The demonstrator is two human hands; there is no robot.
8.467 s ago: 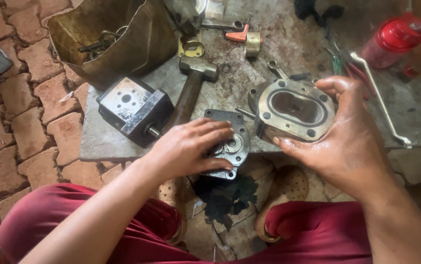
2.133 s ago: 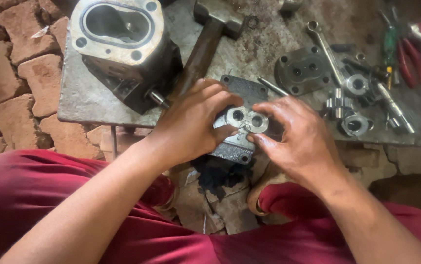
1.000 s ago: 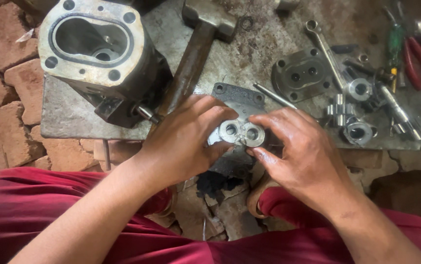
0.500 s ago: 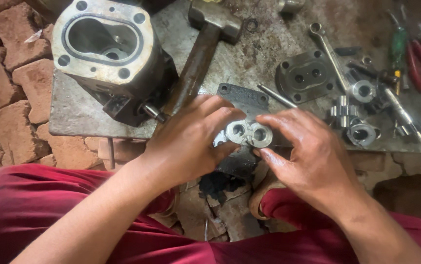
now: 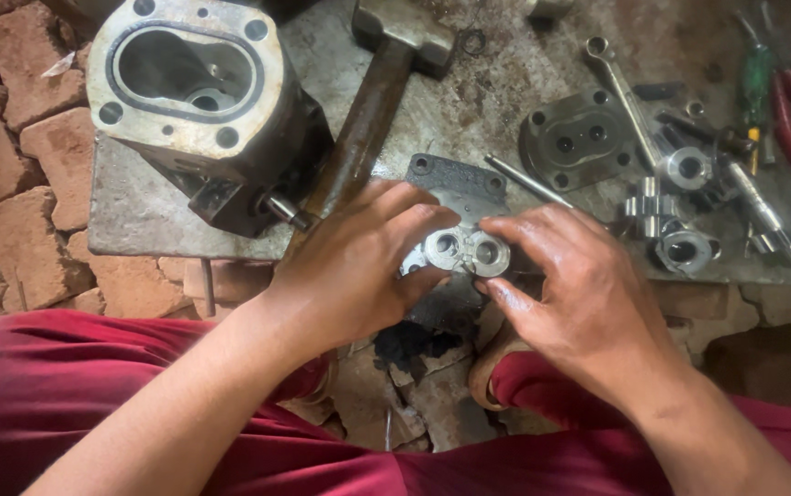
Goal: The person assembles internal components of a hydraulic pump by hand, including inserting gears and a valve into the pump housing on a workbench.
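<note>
Left hand (image 5: 354,271) and right hand (image 5: 574,289) both pinch the shiny twin-bore bushing (image 5: 458,251), fingers clamped on its edges, at the near edge of the tabletop (image 5: 138,207). Just behind the bushing lies a dark cover plate (image 5: 455,179). Farther beyond the bushing: hammer (image 5: 372,119), pump housing (image 5: 193,101) to its left, gears (image 5: 661,216) to its right.

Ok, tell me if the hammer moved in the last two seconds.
No. The hammer lies as before, handle end beside the stub shaft of the grey housing on the slab; only the camera shifted.
</note>
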